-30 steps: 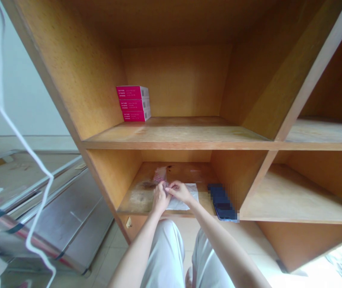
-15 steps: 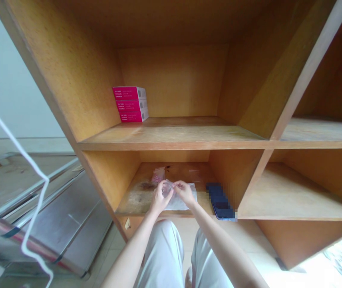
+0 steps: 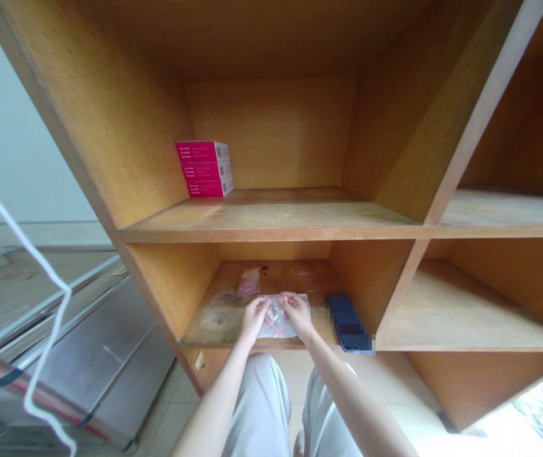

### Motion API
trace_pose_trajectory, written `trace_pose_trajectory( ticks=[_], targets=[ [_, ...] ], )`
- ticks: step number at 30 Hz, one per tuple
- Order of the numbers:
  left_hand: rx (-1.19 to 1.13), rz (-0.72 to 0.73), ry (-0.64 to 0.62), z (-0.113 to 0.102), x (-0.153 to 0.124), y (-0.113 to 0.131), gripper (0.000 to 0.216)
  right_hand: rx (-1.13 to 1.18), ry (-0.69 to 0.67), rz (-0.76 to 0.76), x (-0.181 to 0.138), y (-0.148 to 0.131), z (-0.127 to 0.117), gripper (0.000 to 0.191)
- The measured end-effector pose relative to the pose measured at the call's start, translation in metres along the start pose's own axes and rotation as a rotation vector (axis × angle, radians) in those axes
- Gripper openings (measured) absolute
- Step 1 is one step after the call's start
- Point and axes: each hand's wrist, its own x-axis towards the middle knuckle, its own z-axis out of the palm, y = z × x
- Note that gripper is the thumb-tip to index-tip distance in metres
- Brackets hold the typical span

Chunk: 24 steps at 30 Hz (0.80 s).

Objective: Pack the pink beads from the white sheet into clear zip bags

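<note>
Over the lower shelf, my left hand and my right hand are closed on a small clear plastic bag, one at each side of its upper part. Pink bits show in or under the bag; which of the two I cannot tell. Beneath the bag lies a thin whitish sheet, partly hidden by my hands. Further back to the left, a second clear bag with small pink pieces rests on the wood.
Three stacked pink boxes sit on the upper shelf. A dark blurred-out object lies right of the sheet. To the left are a white cable and a metal-framed cart.
My hands have turned and spread slightly, with the clear bag now stretched lower between them. Pink bits have come into sight below my fingers. The view has shifted a little.
</note>
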Motion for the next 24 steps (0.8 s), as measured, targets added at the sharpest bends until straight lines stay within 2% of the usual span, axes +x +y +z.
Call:
trace_pose_trajectory(
  ticks=[3, 8, 24],
  targets=[
    [-0.011, -0.042, 0.017, -0.001, -0.0037, -0.0034, 0.037, -0.023, 0.018, 0.017, -0.0013, 0.0034, -0.0017, 0.017],
    [-0.039, -0.034, 0.05, -0.0035, -0.0082, -0.0015, 0.036, -0.088, -0.002, 0.04, -0.004, 0.0007, -0.0001, 0.021],
    [-0.04, -0.066, -0.002, -0.0026, -0.0089, -0.0021, 0.037, -0.119, -0.014, 0.034, -0.0045, 0.0066, -0.0041, 0.028]
  ],
)
